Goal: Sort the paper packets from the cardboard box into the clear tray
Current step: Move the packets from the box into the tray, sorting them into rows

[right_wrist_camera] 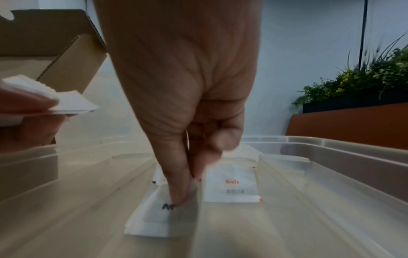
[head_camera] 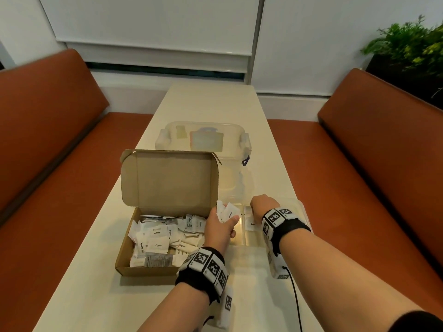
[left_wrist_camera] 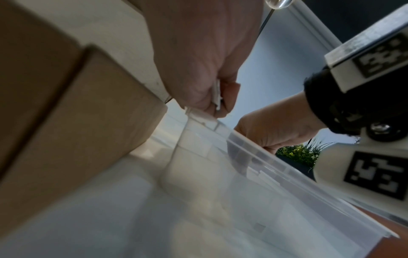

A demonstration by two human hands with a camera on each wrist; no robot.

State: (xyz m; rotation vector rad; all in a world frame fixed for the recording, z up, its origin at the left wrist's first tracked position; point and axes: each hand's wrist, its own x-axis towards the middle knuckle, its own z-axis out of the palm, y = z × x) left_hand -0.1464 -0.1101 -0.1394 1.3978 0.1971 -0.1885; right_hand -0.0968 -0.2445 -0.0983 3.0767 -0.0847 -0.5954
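An open cardboard box [head_camera: 121, 258] holds several white paper packets [head_camera: 155, 240]. Just right of it lies the clear tray [head_camera: 300, 208], split by dividers. My left hand [head_camera: 219, 228] hovers between box and tray and grips a small bunch of packets [head_camera: 226, 212], which also show in the left wrist view [left_wrist_camera: 217, 94]. My right hand [right_wrist_camera: 183, 197] reaches down into the tray, thumb and forefinger pinched together on a white packet with black print [right_wrist_camera: 152, 221] lying on the tray floor. A Salt packet [right_wrist_camera: 232, 185] lies in the compartment just beyond.
A clear lidded container [head_camera: 203, 137] stands behind the box on the long cream table [head_camera: 211, 104]. Orange benches [head_camera: 48, 164] flank both sides. A green plant [head_camera: 412, 44] is at the far right. A black cable [head_camera: 296, 298] hangs from my right wrist.
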